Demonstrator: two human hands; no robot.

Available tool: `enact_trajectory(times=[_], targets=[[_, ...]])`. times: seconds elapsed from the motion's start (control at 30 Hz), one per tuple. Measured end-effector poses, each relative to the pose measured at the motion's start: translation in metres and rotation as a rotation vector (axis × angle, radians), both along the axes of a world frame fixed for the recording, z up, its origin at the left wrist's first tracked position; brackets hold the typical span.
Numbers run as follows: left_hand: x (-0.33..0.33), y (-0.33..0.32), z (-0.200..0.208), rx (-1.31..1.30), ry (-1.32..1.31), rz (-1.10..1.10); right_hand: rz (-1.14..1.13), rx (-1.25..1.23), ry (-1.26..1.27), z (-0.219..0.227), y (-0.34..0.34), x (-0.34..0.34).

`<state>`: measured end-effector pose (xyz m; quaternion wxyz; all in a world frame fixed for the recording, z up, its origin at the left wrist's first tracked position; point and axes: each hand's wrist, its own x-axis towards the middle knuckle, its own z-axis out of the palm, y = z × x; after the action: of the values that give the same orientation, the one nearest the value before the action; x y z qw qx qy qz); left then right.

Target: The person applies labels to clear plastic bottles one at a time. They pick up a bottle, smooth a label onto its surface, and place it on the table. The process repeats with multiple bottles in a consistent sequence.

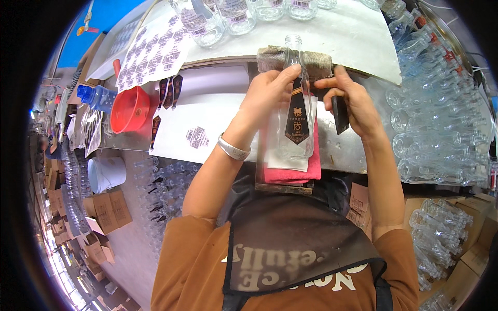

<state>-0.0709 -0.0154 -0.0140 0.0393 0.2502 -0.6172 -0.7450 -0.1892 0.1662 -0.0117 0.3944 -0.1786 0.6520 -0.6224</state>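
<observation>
A clear glass bottle point(305, 148) with a black, pointed label point(297, 115) lies in front of me, its neck away from me. My left hand point(264, 97) is closed around its upper body, thumb on top. Beneath the bottle are a folded white cloth point(275, 159) and a pink cloth point(310, 175). The bottle's neck rests between the halves of a beige cloth-wrapped support point(317, 58). Just right of the bottle, my right hand point(359, 103) grips a flat black scraper point(340, 116), with the index finger pointing toward the bottle.
Several labelled bottles point(233, 18) stand at the table's far side. Left are a label sheet point(155, 49), loose black labels point(176, 88), a red basin point(127, 111) and a blue-capped bottle point(96, 97). Clear bottles point(436, 140) crowd the right side. A white bucket point(106, 173) sits lower left.
</observation>
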Motion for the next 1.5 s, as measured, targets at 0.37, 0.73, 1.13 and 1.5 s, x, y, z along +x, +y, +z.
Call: enact_trajectory(times=[0.37, 0.73, 1.13, 1.5], targets=[[0.002, 0.005, -0.007, 0.033, -0.03, 0.092, -0.209, -0.332, -0.019, -0.005, 0.015, 0.01], [0.03, 0.009, 0.004, 0.164, 0.004, 0.176, -0.134, -0.27, 0.848, 0.023, -0.024, 0.008], [0.045, 0.005, -0.001, 0.13, 0.081, 0.124, 0.062, -0.275, 1.373, 0.067, -0.048, 0.006], [0.059, -0.001, -0.004, 0.073, 0.069, 0.194, 0.567, -0.276, 1.261, 0.049, -0.012, 0.085]])
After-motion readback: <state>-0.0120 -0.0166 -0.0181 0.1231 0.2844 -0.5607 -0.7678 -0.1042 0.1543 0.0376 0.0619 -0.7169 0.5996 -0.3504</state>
